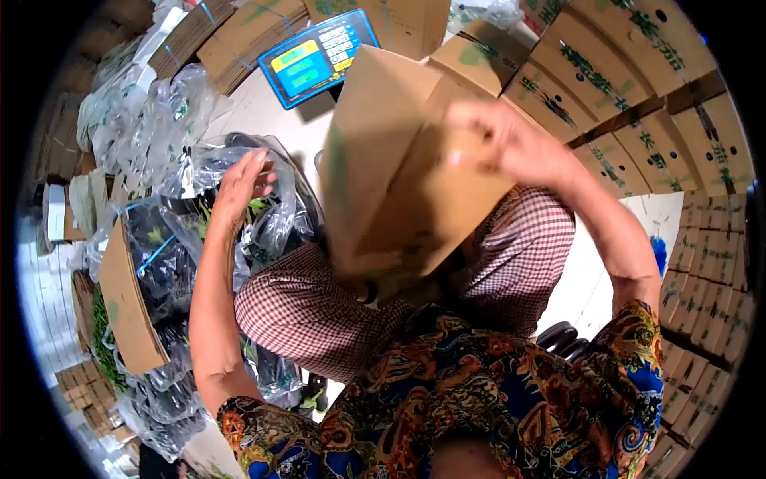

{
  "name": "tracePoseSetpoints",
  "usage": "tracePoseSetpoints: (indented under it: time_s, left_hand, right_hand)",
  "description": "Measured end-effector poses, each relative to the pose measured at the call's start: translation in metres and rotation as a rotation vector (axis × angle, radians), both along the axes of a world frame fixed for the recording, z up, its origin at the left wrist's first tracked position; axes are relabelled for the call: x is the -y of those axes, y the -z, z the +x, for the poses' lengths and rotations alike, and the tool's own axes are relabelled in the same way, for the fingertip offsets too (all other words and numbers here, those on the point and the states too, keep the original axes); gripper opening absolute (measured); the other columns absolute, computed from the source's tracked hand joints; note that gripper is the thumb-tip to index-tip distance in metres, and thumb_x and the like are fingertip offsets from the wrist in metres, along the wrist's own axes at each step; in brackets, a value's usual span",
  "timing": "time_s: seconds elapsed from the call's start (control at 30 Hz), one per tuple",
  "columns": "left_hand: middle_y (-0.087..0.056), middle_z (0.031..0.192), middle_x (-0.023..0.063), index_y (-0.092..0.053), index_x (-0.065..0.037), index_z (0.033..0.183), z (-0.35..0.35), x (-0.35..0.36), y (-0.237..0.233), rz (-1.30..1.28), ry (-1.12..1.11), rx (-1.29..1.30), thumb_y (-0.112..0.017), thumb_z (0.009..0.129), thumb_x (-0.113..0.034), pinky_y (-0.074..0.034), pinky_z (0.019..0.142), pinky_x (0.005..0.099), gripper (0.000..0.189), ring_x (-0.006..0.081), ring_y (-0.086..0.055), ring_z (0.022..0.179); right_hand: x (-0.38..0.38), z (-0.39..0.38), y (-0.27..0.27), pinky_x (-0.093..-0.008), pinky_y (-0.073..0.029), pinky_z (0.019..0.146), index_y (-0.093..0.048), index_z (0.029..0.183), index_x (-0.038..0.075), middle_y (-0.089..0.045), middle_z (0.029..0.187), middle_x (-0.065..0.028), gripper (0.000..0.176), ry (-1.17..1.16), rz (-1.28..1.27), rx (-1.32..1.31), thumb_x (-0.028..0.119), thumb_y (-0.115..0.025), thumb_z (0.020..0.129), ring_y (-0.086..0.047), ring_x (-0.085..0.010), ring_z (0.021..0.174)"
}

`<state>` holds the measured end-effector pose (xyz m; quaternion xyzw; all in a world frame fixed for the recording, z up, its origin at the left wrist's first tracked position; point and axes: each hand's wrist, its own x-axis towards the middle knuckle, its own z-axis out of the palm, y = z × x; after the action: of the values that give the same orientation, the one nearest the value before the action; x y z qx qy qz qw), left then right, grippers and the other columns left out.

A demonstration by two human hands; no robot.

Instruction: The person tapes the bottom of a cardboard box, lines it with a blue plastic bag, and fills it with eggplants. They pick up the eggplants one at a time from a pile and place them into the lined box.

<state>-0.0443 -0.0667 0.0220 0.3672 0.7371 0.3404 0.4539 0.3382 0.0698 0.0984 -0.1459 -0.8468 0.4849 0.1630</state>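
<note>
A cardboard box (pixel 383 160) stands tilted in front of my lap, between my knees, and is blurred by motion. My right hand (pixel 515 144) is at its right side, overlapping the brown panel; its fingers are smeared, so I cannot tell whether they grip the cardboard. To the left, my left hand (pixel 246 185) is apart from the box, fingers stretched out and holding nothing. It hovers over a clear plastic bag (pixel 275 219) with green leafy stems (pixel 257 206) inside. The bag sits open beside my left knee.
A blue scale display (pixel 319 57) with a keypad stands behind the box. Printed cartons (pixel 610 68) are stacked at the right. Flattened cardboard (pixel 247 44) lies at the back, crumpled plastic bags (pixel 163 112) at the left. Nearer is a loose cardboard piece (pixel 128 307).
</note>
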Motion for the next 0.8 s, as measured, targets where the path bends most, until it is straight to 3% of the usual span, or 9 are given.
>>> tracePoseSetpoints:
  time_s: [0.07, 0.27, 0.47, 0.5, 0.57, 0.63, 0.7, 0.77, 0.8]
  left_hand:
    - [-0.057, 0.122, 0.0116, -0.048, -0.009, 0.131, 0.016, -0.002, -0.024, 0.020, 0.058, 0.031, -0.048, 0.093, -0.049, -0.049, 0.081, 0.0291, 0.055, 0.0176, -0.057, 0.103]
    - [-0.049, 0.132, 0.0138, -0.037, -0.005, 0.138, 0.069, -0.009, -0.036, 0.078, 0.094, 0.065, -0.050, 0.086, -0.060, -0.047, 0.087, 0.0426, 0.077, 0.0272, -0.049, 0.119]
    - [-0.054, 0.124, 0.0141, -0.037, -0.004, 0.137, 0.057, -0.020, 0.048, 0.008, 0.186, 0.219, -0.064, 0.084, -0.040, -0.050, 0.082, 0.0455, 0.069, 0.0286, -0.055, 0.111]
    - [-0.055, 0.122, 0.0142, -0.037, -0.004, 0.136, 0.053, -0.018, 0.054, -0.004, 0.238, 0.318, -0.066, 0.083, -0.037, -0.051, 0.079, 0.0449, 0.069, 0.0279, -0.057, 0.108]
    - [-0.057, 0.119, 0.0139, -0.042, -0.005, 0.133, 0.068, -0.011, 0.019, -0.086, 0.151, 0.278, -0.066, 0.083, -0.039, -0.052, 0.072, 0.0435, 0.065, 0.0258, -0.059, 0.099]
    - [-0.057, 0.119, 0.0132, -0.044, -0.005, 0.131, 0.064, -0.015, 0.037, -0.059, 0.148, 0.225, -0.064, 0.085, -0.040, -0.052, 0.071, 0.0436, 0.061, 0.0253, -0.059, 0.098]
    - [-0.056, 0.120, 0.0129, -0.043, -0.002, 0.132, 0.064, -0.015, 0.027, -0.077, 0.152, 0.224, -0.063, 0.087, -0.036, -0.051, 0.078, 0.0387, 0.059, 0.0235, -0.058, 0.102]
    - [-0.057, 0.119, 0.0146, -0.043, 0.002, 0.131, 0.060, -0.008, 0.022, -0.087, 0.114, 0.284, -0.063, 0.087, -0.030, -0.051, 0.084, 0.0329, 0.058, 0.0217, -0.058, 0.105]
    - [-0.058, 0.117, 0.0125, -0.045, 0.002, 0.129, 0.052, 0.003, 0.033, 0.094, 0.126, 0.443, -0.062, 0.089, -0.031, -0.052, 0.082, 0.0336, 0.055, 0.0192, -0.059, 0.102]
  right_hand:
    - [0.050, -0.016, 0.003, -0.0310, -0.052, 0.054, -0.064, 0.092, 0.002, -0.063, 0.080, -0.0106, 0.015, -0.005, 0.625, 0.101, 0.013, -0.066, 0.082, -0.059, -0.0199, 0.068]
    - [0.128, -0.037, 0.042, -0.0324, -0.055, 0.051, -0.065, 0.099, 0.003, -0.058, 0.083, -0.0104, 0.032, -0.106, 0.627, 0.236, -0.007, -0.061, 0.069, -0.058, -0.0241, 0.077]
    - [0.127, -0.042, 0.062, -0.0435, -0.051, 0.080, -0.062, 0.099, 0.003, -0.059, 0.093, -0.0117, 0.026, -0.053, 0.423, 0.221, 0.020, -0.066, 0.080, -0.059, -0.0282, 0.089]
    - [0.110, -0.043, 0.056, -0.0447, -0.047, 0.084, -0.055, 0.113, 0.006, -0.057, 0.100, -0.0157, 0.039, 0.022, 0.547, 0.067, 0.035, -0.057, 0.087, -0.056, -0.0293, 0.094]
    - [0.070, -0.047, 0.057, -0.0473, -0.040, 0.094, -0.044, 0.125, -0.002, -0.053, 0.111, -0.0215, 0.073, 0.270, 0.694, 0.188, 0.055, -0.059, 0.081, -0.052, -0.0346, 0.102]
    - [0.033, -0.047, 0.099, -0.0478, -0.037, 0.100, -0.035, 0.130, -0.007, -0.043, 0.128, -0.0296, 0.083, 0.521, 0.761, 0.270, 0.055, -0.060, 0.082, -0.046, -0.0418, 0.117]
    - [-0.004, -0.050, 0.109, -0.0388, -0.035, 0.105, -0.034, 0.138, -0.006, -0.029, 0.144, -0.0311, 0.080, 0.590, -0.134, 0.598, 0.051, -0.057, 0.087, -0.035, -0.0344, 0.133]
    - [0.009, -0.058, 0.084, -0.0393, -0.038, 0.102, -0.041, 0.134, -0.005, -0.039, 0.139, -0.0282, 0.074, 0.733, -0.322, 0.667, 0.051, -0.056, 0.088, -0.042, -0.0309, 0.130]
    - [0.007, -0.052, 0.086, -0.0388, -0.044, 0.093, -0.052, 0.122, -0.003, -0.053, 0.119, -0.0209, 0.065, 0.739, -0.470, 0.616, 0.050, -0.060, 0.085, -0.051, -0.0259, 0.115]
